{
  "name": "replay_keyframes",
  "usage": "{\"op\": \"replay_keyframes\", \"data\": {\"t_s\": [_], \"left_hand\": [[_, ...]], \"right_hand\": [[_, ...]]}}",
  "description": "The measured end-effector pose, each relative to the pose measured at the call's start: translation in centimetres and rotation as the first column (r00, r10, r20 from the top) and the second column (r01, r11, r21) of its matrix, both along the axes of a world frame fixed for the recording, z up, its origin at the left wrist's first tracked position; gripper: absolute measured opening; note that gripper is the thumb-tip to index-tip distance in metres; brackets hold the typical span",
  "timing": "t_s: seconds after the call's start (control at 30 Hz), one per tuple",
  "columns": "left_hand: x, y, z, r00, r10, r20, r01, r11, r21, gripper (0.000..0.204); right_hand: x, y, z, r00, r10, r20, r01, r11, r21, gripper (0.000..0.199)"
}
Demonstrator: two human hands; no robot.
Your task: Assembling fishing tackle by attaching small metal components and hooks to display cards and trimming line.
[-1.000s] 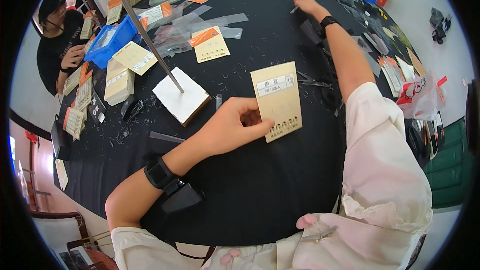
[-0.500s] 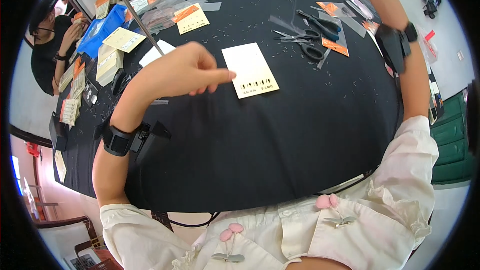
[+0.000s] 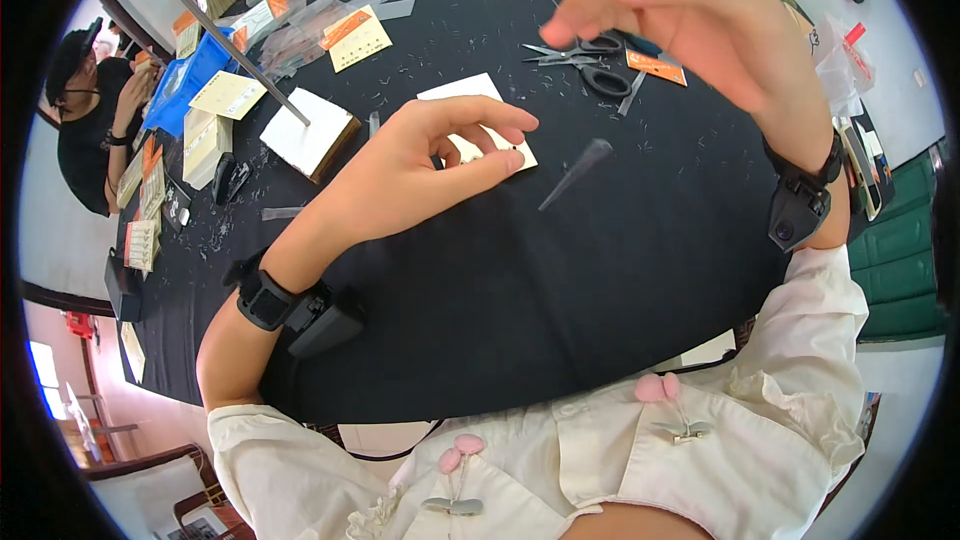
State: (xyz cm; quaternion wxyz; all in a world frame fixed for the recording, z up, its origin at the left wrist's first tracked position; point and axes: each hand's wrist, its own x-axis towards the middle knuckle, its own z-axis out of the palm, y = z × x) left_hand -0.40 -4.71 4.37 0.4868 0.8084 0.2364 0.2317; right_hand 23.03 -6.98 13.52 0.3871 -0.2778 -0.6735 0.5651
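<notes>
My left hand [image 3: 450,155], fingers apart and curved, hovers over a cream-white card [image 3: 470,88] and hides much of it. No object shows between its thumb and index finger. My right hand [image 3: 680,15] is raised at the far right, its fingers spread and holding nothing visible. A narrow, clear plastic strip [image 3: 577,173] appears just right of my left fingertips, somewhat blurred; I cannot tell whether it touches the table. Black-handled scissors [image 3: 600,78] lie beyond, partly below my right hand.
A metal rod rises from a white block [image 3: 308,135] at left. Behind it are a blue basket [image 3: 190,85], stacked cards [image 3: 207,145] and a black stapler-like object [image 3: 232,180]. Clear plastic sleeves [image 3: 300,25] lie at the back. A person in black [image 3: 85,130] sits at far left.
My right hand has come nearer and leftward from the far right edge. My left hand has moved right over the card, its fingers now apart. The plastic strip has appeared beside it.
</notes>
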Motion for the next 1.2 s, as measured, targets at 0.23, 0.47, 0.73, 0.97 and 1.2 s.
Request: {"op": "replay_keyframes", "data": {"t_s": [0.23,0.47,0.73,0.97,1.2], "left_hand": [[0.4,-1.8,0.6,0.988,0.083,-0.129,-0.068,0.990,0.121,0.020],[0.4,-1.3,0.6,0.981,0.109,-0.161,-0.106,0.994,0.024,0.015],[-1.4,-1.7,4.0,0.953,0.087,-0.290,-0.049,0.990,0.134,0.027],[-1.7,-0.7,4.3,0.972,0.226,-0.060,-0.200,0.937,0.288,0.032],[-1.5,-0.9,3.8,0.984,-0.174,-0.047,0.166,0.975,-0.145,0.023]], "right_hand": [[-2.1,-1.9,2.9,0.996,-0.082,-0.025,0.085,0.988,0.127,0.042],[-3.4,-0.7,3.5,0.993,0.093,-0.072,-0.081,0.985,0.151,0.042],[-1.3,-1.0,2.4,0.983,0.155,-0.097,-0.148,0.986,0.075,0.044],[-1.1,-2.3,1.2,0.973,-0.014,0.232,-0.026,0.985,0.169,0.045],[-1.5,-3.0,0.8,0.968,0.100,0.231,-0.114,0.992,0.048,0.042]]}}
